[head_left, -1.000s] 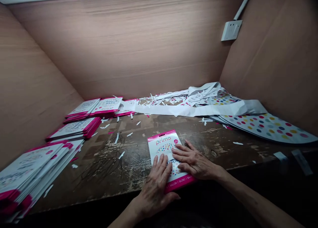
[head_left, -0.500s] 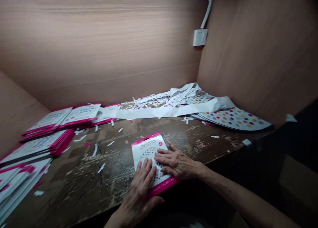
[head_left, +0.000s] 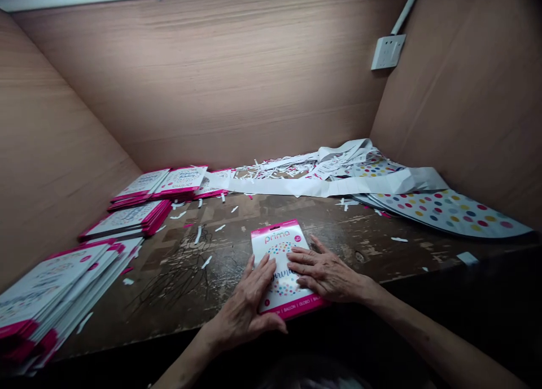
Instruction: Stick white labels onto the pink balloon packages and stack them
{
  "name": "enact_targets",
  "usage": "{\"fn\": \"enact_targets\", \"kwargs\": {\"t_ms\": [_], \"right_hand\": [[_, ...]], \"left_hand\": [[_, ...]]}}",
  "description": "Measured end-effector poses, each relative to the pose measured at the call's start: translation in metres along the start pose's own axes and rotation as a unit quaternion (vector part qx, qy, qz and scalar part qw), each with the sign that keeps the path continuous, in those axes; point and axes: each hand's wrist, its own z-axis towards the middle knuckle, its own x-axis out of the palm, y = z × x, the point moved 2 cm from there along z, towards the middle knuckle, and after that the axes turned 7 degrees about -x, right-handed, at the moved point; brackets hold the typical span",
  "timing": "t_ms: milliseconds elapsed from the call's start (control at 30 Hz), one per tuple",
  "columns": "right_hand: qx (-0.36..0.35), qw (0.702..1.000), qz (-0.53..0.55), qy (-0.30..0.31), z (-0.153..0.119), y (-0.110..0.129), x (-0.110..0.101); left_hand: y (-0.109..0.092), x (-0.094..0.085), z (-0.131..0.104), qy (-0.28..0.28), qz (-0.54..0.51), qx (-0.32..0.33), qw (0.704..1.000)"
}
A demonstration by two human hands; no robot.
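Far left, a stack of printed packets point(head_left: 51, 290) is cut off by the frame edge; its lettering is hard to read. The left hand point(head_left: 245, 301) lies unclenched, fingers spread over the left side of a "prima" packet point(head_left: 282, 280), which rests at the front edge of the worn table point(head_left: 237, 231). Central script partly covered by fingers; lower-right corner lost in shadow. The right hand point(head_left: 328, 273) lies flat, fingers extended across the packet's right side. Far right, dotted sheets point(head_left: 457, 211) are partly hidden under a white strip point(head_left: 292, 187).
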Motion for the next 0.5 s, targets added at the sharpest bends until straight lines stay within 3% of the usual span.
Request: {"fn": "enact_targets", "kwargs": {"t_ms": [200,267,333,400,433,467,500], "right_hand": [[-0.017,0.999,-0.047,0.003,0.007,0.004,-0.005],[0.007,0.997,-0.064,-0.048,-0.003,0.009,-0.014],[0.075,0.982,-0.084,-0.154,-0.034,0.011,-0.029],[0.186,0.933,-0.113,-0.288,-0.088,0.008,-0.047],[0.274,0.882,-0.123,-0.363,-0.124,0.002,-0.056],[0.365,0.811,-0.129,-0.439,-0.162,-0.006,-0.064],[0.454,0.718,-0.134,-0.51,-0.201,-0.015,-0.07]], "left_hand": [[0.007,0.017,-0.001,-0.032,0.132,0.067,0.988],[0.008,0.018,0.001,-0.049,0.165,0.09,0.981],[0.01,0.016,0.002,-0.065,0.184,0.106,0.975],[0.014,0.016,0.003,-0.064,0.19,0.113,0.973],[0.017,0.017,0.003,-0.061,0.19,0.116,0.973],[0.02,0.019,0.003,-0.061,0.188,0.122,0.973],[0.024,0.022,0.002,-0.062,0.187,0.13,0.972]]}}
